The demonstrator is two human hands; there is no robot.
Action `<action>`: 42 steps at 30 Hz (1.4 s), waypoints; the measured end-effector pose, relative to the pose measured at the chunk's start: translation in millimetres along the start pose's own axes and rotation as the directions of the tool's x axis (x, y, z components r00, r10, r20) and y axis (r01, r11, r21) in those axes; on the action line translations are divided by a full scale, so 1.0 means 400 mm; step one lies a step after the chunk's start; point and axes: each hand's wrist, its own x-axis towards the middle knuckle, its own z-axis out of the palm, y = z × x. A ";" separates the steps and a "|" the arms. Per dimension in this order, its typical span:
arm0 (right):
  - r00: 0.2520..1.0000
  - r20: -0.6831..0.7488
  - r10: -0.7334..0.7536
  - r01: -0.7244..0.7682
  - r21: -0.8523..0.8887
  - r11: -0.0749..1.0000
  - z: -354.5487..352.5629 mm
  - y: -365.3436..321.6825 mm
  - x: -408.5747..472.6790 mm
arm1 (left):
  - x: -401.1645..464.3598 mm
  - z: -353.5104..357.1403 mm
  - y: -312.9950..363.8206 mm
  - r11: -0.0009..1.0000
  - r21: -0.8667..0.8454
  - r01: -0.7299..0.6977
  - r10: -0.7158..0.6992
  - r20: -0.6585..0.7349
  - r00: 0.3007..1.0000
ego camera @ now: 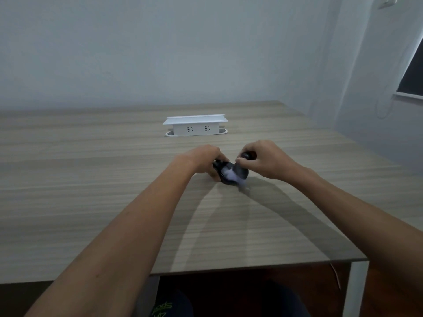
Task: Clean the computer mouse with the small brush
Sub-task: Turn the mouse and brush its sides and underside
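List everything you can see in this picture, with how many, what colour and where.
table: one, light wood grain, fills the middle of the view
socket box: one, white, standing at the far middle of the table
mouse: one, black, on the table between the hands
brush: one, dark handle with pale blurred bristles, over the mouse
wall: pale grey, behind the table
window: one, dark, at the right edge
cable: one, thin, pale, hanging under the table's right side
left hand: one, holding the mouse
right hand: one, holding the brush
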 end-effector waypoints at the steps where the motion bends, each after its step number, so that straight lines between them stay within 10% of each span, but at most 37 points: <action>1: 0.999 -0.027 0.022 -0.023 -0.035 0.999 -0.005 0.014 0.004 | 0.001 0.001 0.000 1.000 -0.002 0.003 -0.003 -0.008 1.000; 42: 0.983 -0.175 0.057 -0.052 0.033 0.998 -0.005 0.009 0.000 | -0.064 0.066 -0.015 0.942 -0.315 0.116 -0.171 -0.154 0.973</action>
